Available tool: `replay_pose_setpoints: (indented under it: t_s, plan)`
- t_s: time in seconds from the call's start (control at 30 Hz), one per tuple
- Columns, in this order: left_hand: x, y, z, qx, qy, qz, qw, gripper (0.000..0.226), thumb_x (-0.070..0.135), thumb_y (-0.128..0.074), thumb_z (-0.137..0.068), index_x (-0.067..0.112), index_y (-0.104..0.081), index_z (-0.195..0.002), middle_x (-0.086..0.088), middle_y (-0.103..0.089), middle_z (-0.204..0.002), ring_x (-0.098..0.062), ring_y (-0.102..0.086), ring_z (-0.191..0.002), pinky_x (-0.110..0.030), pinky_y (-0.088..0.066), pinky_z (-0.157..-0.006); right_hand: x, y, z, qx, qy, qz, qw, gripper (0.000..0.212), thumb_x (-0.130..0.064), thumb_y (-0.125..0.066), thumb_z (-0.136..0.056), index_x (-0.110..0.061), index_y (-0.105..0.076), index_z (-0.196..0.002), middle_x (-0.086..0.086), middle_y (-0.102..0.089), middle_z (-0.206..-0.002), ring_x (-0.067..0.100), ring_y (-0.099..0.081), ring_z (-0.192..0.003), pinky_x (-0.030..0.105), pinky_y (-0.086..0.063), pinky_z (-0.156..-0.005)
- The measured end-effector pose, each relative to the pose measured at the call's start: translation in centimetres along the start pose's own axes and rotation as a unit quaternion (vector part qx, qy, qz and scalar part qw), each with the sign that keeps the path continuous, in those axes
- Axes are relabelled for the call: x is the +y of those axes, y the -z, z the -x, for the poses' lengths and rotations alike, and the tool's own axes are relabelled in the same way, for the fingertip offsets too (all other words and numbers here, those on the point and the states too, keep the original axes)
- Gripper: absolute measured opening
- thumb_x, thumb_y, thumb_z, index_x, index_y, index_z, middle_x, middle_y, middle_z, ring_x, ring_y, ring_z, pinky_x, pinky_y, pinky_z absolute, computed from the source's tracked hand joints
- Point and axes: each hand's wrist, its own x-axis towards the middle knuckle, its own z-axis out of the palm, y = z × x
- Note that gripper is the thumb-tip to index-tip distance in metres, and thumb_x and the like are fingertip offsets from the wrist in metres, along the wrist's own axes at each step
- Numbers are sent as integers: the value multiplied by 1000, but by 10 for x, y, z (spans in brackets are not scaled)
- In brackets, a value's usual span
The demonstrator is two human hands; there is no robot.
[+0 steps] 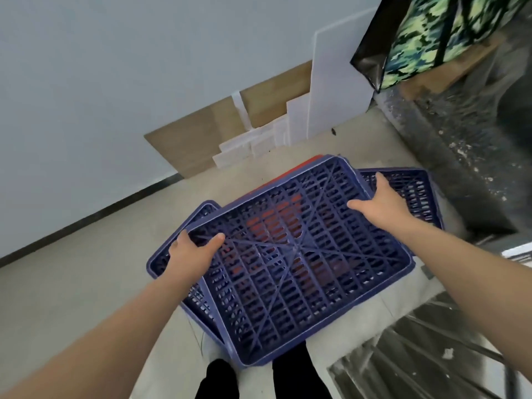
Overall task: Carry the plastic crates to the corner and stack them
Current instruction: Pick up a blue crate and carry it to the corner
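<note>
The top blue crate (302, 254) is held by opposite rims, grid face up, between both hands. The left hand (194, 250) is clamped on the near-left corner, with the thumb laid on the grid and the fingers wrapped over the rim. The right hand (380, 203) is set on the far-right rim, thumb spread across the ribs and fingers hooked past the edge; how far they curl beneath is hidden. Diagonal corners seem to be chosen so that the wide crate can be kept level and turned.

Directly under the grip, a red crate (312, 162) is seen through the grid and past the far rim. Lower still, a skewed blue crate (414, 191) shows outside both hands; whether it is one crate or two cannot be told. The held crate is not squared with those below, so alignment is judged to be the step in hand. Beyond the grip, boards (331, 90) are leaned against the wall.
</note>
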Motion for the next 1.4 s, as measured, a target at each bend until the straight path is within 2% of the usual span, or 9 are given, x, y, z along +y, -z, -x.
replay_pose_setpoints:
  t_s: [0.17,0.37,0.53,0.63,0.83,0.97,1.13,1.27,1.4]
  plan:
    - [-15,-24,-26,-15,70,53,996,94,59,-72,-84,21,-23,-155,-7,-42,-149,-41,-45,-134,-58,-44,-100,9,-21,-30,-8,-46,12,999,113,-52,-77,-88,-25,0,-167,5,-24,-171,38,-40,-148,53,-44,-113]
    - [-22,-31,-49,45,132,145,979,118,62,-76,-65,22,-13,-156,-16,-42,-151,-45,-53,-124,-62,-49,-97,12,-34,-50,16,-88,42,995,113,-71,-71,-81,-23,-14,-165,11,-31,-166,41,-50,-135,60,-42,-110]
    - [-19,-1,-34,57,126,281,950,39,48,-69,-87,12,-59,-99,-14,-69,-99,-30,-64,-82,-39,-48,-73,8,-20,-27,50,-89,-132,986,70,-67,-59,-93,-12,-57,-136,11,-62,-124,32,-57,-103,46,-46,-88]
    - [-9,36,-12,77,82,288,951,45,54,-59,-93,11,-59,-104,-9,-62,-91,-24,-57,-73,-31,-43,-63,1,-8,1,76,-87,-184,976,88,-81,-37,-91,1,-66,-100,20,-70,-97,41,-66,-90,47,-48,-78]
    - [-8,110,11,134,22,311,941,77,75,-50,-84,10,-59,-123,-9,-65,-113,-28,-60,-86,-42,-45,-76,-9,-21,51,69,-81,-296,949,130,-115,-11,-40,-23,-74,-107,10,-71,-126,35,-66,-113,56,-50,-105]
    - [-28,114,11,135,37,337,931,77,74,-53,-75,13,-57,-121,-8,-65,-118,-28,-63,-96,-44,-47,-79,-28,-52,107,3,-115,-425,898,82,-82,-12,-96,-31,-68,-128,2,-60,-143,22,-56,-124,40,-43,-102]
    - [-79,106,-3,120,75,295,945,61,61,-59,-91,9,-45,-122,-8,-52,-122,-28,-50,-106,-46,-42,-90,8,-92,126,-60,-170,-432,884,93,-80,-18,-97,-15,-35,-161,12,-36,-165,30,-29,-155,49,-18,-128]
    - [-126,100,-3,71,100,240,963,64,61,-60,-92,7,-47,-124,-12,-53,-127,-32,-50,-113,-48,-40,-100,42,-106,139,-137,-186,-393,890,160,-108,-55,-22,-23,-43,-157,8,-43,-161,31,-30,-154,54,-13,-125]
    - [-160,95,0,13,122,200,972,74,64,-62,-89,4,-52,-132,-14,-59,-130,-35,-54,-114,-46,-38,-92,41,-105,140,-198,-163,-311,915,121,-101,-41,-63,-27,-42,-159,1,-44,-162,28,-37,-150,55,-19,-124]
